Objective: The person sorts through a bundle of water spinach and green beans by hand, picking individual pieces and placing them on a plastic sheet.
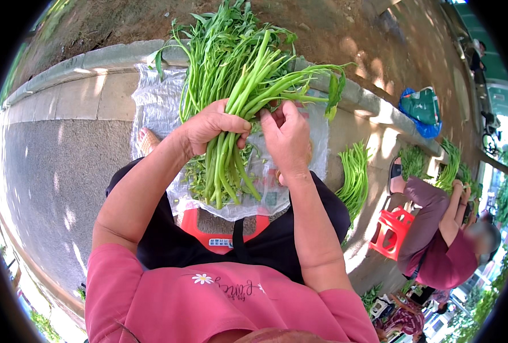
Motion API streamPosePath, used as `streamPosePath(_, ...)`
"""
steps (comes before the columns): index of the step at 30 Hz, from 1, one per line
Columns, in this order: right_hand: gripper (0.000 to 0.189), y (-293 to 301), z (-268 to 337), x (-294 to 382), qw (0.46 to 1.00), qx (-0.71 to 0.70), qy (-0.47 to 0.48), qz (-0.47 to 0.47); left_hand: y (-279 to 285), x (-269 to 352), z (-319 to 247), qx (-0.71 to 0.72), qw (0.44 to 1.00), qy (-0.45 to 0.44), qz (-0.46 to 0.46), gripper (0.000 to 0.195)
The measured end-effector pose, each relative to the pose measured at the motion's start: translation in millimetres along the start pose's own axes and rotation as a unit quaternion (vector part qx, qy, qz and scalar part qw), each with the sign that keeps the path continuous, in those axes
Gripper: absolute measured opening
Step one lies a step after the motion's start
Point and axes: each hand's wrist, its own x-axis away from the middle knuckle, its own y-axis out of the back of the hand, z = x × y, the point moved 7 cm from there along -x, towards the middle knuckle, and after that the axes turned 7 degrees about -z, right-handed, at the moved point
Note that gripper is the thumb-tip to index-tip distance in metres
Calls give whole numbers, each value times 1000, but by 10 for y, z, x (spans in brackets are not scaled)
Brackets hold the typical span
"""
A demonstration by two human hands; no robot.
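Note:
A bunch of green leafy-vegetable stems (230, 167) is gripped in my left hand (220, 124), the thick ends hanging toward my lap. My right hand (286, 133) is at the bunch's right side, thumb and fingers bent close together by the stems; whether they pinch a stem is hidden. Beyond both hands, a large heap of long-stemmed greens (211, 55) lies on a translucent plastic sheet (155, 94) and over the kerb. Small loose leaves (196, 176) are scattered on the sheet beneath the held bunch.
Below my lap is a red plastic stool (189, 221). Another pile of green stems (356, 176) lies on the paving to the right. Farther right, a person in maroon (444, 261) handles greens beside a red stool (393, 231). A green and blue bag (421, 109) rests beyond the stone kerb (121, 55).

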Motion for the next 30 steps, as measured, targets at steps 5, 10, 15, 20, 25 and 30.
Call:
streamPosePath(5,14,-15,-46,-8,1000,-25,-2,0,55,-25,-19,-9,1000,-4,-4,30)
streamPosePath(10,10,2,-86,-17,994,-94,-46,21,144,-30,-133,11,1000,-22,1,45)
streamPosePath(15,10,-26,-122,-13,989,-129,-65,36,263,-39,-235,3,999,-44,-20,45)
streamPosePath(20,10,-16,-84,-30,990,-117,-65,47,352,-67,-258,-11,998,-54,-26,42)
streamPosePath(25,10,-8,-153,-26,984,-149,-93,39,372,-49,-292,-35,997,-55,-36,37)
streamPosePath(30,16,64,-126,-21,990,-121,-68,13,471,-37,-368,-80,991,-78,-69,41)
